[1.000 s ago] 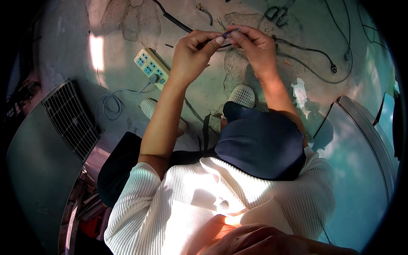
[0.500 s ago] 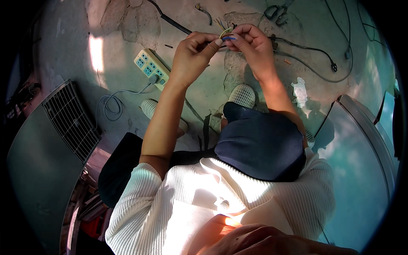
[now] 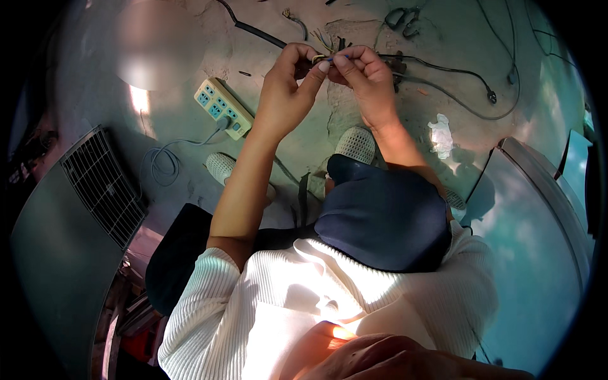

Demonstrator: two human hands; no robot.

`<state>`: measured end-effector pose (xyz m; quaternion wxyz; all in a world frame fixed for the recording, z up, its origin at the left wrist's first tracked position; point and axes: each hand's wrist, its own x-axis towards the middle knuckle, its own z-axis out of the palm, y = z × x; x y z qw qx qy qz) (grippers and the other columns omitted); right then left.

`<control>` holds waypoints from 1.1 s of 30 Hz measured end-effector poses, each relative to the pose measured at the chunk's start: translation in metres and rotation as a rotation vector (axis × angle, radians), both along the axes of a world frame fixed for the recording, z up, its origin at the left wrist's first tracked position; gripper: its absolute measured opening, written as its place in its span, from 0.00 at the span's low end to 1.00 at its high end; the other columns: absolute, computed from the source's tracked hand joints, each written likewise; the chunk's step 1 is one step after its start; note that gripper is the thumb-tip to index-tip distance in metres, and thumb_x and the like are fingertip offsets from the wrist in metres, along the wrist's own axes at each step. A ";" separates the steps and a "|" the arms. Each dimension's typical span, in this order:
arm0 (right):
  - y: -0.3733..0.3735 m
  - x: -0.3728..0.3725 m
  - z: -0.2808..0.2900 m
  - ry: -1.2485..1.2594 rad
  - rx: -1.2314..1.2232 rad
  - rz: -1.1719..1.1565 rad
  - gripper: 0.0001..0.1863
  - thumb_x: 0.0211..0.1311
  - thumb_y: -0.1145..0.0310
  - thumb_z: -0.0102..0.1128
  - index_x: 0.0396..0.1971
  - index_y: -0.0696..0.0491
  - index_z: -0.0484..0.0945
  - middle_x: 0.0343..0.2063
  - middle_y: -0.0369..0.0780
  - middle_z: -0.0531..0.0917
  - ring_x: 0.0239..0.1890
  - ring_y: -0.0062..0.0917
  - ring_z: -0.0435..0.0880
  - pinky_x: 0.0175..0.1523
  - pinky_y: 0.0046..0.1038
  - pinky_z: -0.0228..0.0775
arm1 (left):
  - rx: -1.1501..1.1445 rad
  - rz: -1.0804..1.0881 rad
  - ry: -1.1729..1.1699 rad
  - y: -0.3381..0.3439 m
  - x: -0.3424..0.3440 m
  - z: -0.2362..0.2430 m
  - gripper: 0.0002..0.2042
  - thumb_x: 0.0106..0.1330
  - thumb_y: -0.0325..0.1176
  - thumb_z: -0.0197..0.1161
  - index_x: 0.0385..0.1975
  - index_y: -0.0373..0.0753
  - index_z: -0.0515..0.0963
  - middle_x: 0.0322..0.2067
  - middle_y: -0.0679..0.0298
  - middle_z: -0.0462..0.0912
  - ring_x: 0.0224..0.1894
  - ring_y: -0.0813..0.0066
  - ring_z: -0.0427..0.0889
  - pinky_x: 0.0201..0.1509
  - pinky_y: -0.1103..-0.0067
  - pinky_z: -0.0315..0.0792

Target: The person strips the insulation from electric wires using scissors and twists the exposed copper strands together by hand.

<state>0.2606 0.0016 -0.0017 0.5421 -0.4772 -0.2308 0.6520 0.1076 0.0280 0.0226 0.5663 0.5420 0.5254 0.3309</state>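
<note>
Both my hands are raised over the floor, fingertips close together on the stripped end of a cable. My left hand (image 3: 290,82) pinches the thin coloured wires (image 3: 318,58), a yellowish one curving out by its thumb. Opposite it, my right hand (image 3: 368,82) has thumb and forefinger pressed on a blue wire (image 3: 330,59). A thick black cable (image 3: 258,31) runs from the upper left to behind my left hand. Fingers hide most of the wire ends, so I cannot tell whether they are twisted together.
A cream power strip (image 3: 223,108) with a grey plug lies left of my forearm. Beyond my hands are a cable offcut (image 3: 295,23) and black-handled scissors (image 3: 403,21). A black plug (image 3: 491,97) and crumpled white paper (image 3: 441,136) lie right. A wire grille (image 3: 104,187) stands left.
My hands have shifted slightly left, and the fingertips cover more of the wires. The view has tilted a little. A pale blurred round patch now appears at the upper left.
</note>
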 end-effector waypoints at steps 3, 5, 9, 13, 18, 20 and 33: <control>-0.003 0.000 -0.001 -0.089 0.062 0.039 0.05 0.65 0.74 0.58 0.37 0.58 0.75 0.30 0.37 0.84 0.35 0.15 0.82 0.44 0.18 0.76 | 0.087 -0.091 0.237 0.001 -0.003 0.009 0.08 0.63 0.30 0.65 0.36 0.35 0.75 0.32 0.66 0.81 0.34 0.79 0.81 0.37 0.81 0.74; -0.007 0.001 0.002 -0.173 0.082 0.063 0.04 0.65 0.75 0.56 0.37 0.59 0.75 0.29 0.36 0.84 0.34 0.14 0.81 0.43 0.17 0.74 | 0.123 -0.057 0.338 0.002 -0.001 0.015 0.07 0.60 0.29 0.67 0.35 0.35 0.78 0.29 0.64 0.82 0.34 0.76 0.84 0.34 0.80 0.75; -0.009 0.003 -0.001 -0.249 0.116 0.114 0.06 0.65 0.75 0.57 0.40 0.59 0.76 0.32 0.36 0.84 0.34 0.15 0.81 0.44 0.18 0.75 | 0.218 -0.160 0.535 0.004 -0.004 0.029 0.07 0.61 0.29 0.65 0.37 0.34 0.82 0.29 0.64 0.83 0.30 0.79 0.81 0.33 0.81 0.73; 0.021 0.038 -0.008 -0.373 0.058 0.095 0.07 0.66 0.69 0.58 0.35 0.59 0.76 0.30 0.36 0.84 0.34 0.16 0.82 0.40 0.18 0.74 | 0.029 -0.028 0.350 0.005 -0.012 0.029 0.08 0.63 0.32 0.65 0.36 0.34 0.82 0.29 0.67 0.83 0.29 0.83 0.78 0.34 0.83 0.71; 0.107 0.148 -0.082 -1.649 -0.193 0.183 0.21 0.60 0.53 0.56 0.40 0.58 0.74 0.32 0.52 0.83 0.38 0.51 0.81 0.43 0.47 0.73 | -0.038 0.157 0.131 0.011 -0.025 0.023 0.09 0.63 0.34 0.66 0.36 0.34 0.81 0.24 0.71 0.79 0.22 0.89 0.68 0.25 0.87 0.62; 0.129 0.189 -0.119 -1.647 -0.375 0.393 0.27 0.55 0.45 0.61 0.31 0.58 0.79 0.32 0.49 0.84 0.37 0.38 0.84 0.40 0.37 0.75 | -0.066 0.152 0.047 0.014 -0.025 0.016 0.08 0.63 0.33 0.65 0.35 0.34 0.80 0.25 0.73 0.78 0.24 0.90 0.68 0.26 0.88 0.62; 0.102 0.219 -0.140 -0.216 -0.503 -0.197 0.16 0.59 0.63 0.65 0.43 0.56 0.79 0.38 0.38 0.84 0.38 0.24 0.84 0.41 0.25 0.77 | -0.224 0.246 -0.129 0.011 -0.033 0.016 0.09 0.65 0.34 0.64 0.39 0.37 0.77 0.35 0.69 0.79 0.39 0.81 0.78 0.50 0.82 0.72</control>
